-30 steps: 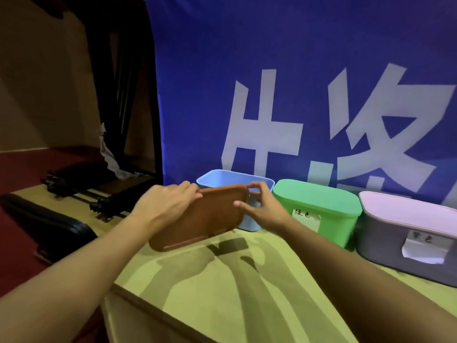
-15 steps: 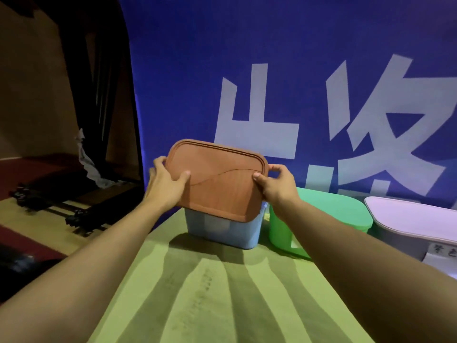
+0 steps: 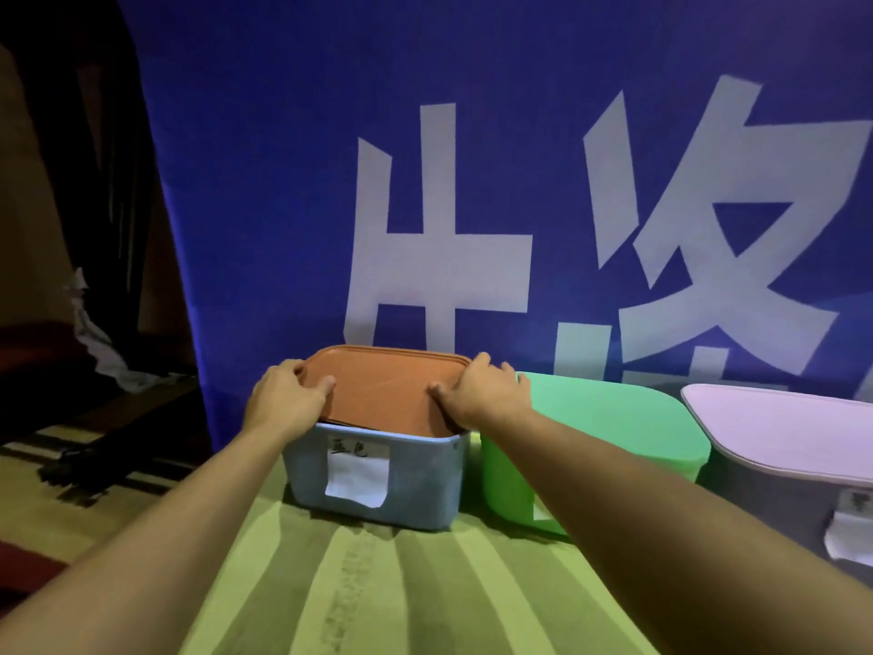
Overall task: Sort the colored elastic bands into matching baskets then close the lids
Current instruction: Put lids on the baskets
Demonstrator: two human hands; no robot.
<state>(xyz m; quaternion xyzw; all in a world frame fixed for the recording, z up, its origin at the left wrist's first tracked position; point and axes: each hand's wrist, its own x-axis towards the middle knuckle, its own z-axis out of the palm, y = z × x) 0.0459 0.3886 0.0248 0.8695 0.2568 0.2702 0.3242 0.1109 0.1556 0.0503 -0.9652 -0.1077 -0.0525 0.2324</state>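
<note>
A brown lid (image 3: pixel 382 387) lies flat over the top of the light blue basket (image 3: pixel 420 484), which carries a white paper label on its front. My left hand (image 3: pixel 283 401) grips the lid's left edge, thumb on top. My right hand (image 3: pixel 482 394) grips its right edge, thumb on top too. The lid's near edge sits just inside the basket's front rim. To the right stand a green basket with its green lid (image 3: pixel 609 418) on, and a grey basket under a pink lid (image 3: pixel 784 427). No elastic bands show.
The baskets stand in a row on a green striped cloth (image 3: pixel 425 593) over the table. A blue banner with white characters (image 3: pixel 472 182) hangs right behind them. Dark equipment (image 3: pixel 89 460) lies on the floor at the left.
Both hands lifted the brown lid from in front of the blue basket, tilted it up, then lowered it flat onto the basket's top. The camera has moved closer.
</note>
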